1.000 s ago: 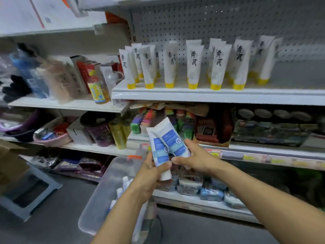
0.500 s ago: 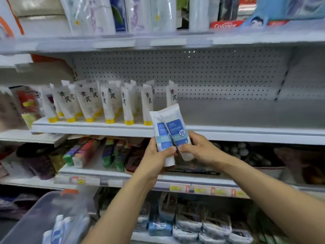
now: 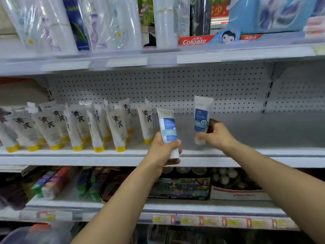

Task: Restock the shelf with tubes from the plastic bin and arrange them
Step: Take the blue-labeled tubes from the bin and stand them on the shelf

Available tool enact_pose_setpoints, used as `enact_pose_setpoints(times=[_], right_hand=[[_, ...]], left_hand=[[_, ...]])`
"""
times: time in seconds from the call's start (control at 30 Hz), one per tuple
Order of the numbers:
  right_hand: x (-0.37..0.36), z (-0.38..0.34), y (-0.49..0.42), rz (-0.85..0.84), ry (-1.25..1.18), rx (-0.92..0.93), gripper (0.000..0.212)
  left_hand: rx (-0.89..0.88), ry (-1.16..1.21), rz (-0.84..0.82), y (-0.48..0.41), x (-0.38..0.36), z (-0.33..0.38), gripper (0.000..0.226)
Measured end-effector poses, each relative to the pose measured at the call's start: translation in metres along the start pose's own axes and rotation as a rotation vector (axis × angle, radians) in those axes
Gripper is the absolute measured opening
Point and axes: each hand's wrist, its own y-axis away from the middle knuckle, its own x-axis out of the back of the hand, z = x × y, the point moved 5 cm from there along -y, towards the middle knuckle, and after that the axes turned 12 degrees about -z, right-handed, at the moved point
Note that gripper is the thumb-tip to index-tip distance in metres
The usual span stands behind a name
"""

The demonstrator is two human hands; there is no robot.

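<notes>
My left hand (image 3: 162, 151) grips a white tube with a blue label (image 3: 168, 128) near its cap end, upright, in front of the shelf edge. My right hand (image 3: 217, 136) holds a second blue-label tube (image 3: 201, 118) upright over the bare right part of the white shelf (image 3: 263, 152), its cap end low near the shelf surface. Left of both stands a row of several white tubes with yellow caps (image 3: 98, 127). A corner of the clear plastic bin (image 3: 35, 234) shows at the bottom left.
A perforated white back panel (image 3: 175, 88) closes the shelf behind. The shelf above holds wrapped bottles and a Colgate box (image 3: 195, 40). The shelf below carries coloured packs and boxes (image 3: 179, 188). Price tags line the lower shelf edge.
Both hands have risen from the bin to shelf height. The two tubes, held together before, are now apart, and the right hand has carried its tube rightward over the shelf.
</notes>
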Motion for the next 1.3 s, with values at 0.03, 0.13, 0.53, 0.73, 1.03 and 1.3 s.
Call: enact_pose_setpoints(times=[0.03, 0.13, 0.53, 0.73, 1.03, 1.3], right_hand=[[0.002, 0.006, -0.012, 0.015, 0.045, -0.024, 0.035], [0.004, 0.027, -0.044, 0.025, 0.152, -0.099, 0.041], [-0.018, 0.034, -0.127, 0.004, 0.110, 0.026, 0.044], [-0.025, 0.038, -0.153, -0.025, 0.103, 0.023, 0.051], [-0.018, 0.044, -0.140, 0.056, 0.201, -0.045, 0.066], [-0.017, -0.007, -0.075, -0.199, 0.035, 0.173, 0.032]], left_hand=[[0.005, 0.003, -0.005, -0.008, 0.002, 0.002, 0.034], [0.020, -0.008, -0.004, -0.031, 0.008, 0.005, 0.031], [-0.016, -0.049, -0.005, -0.095, 0.021, 0.001, 0.034], [-0.036, -0.033, -0.002, -0.110, 0.021, 0.004, 0.032], [-0.026, 0.032, 0.032, -0.114, 0.020, 0.007, 0.017], [-0.165, 0.064, 0.036, -0.113, -0.010, 0.013, 0.020]])
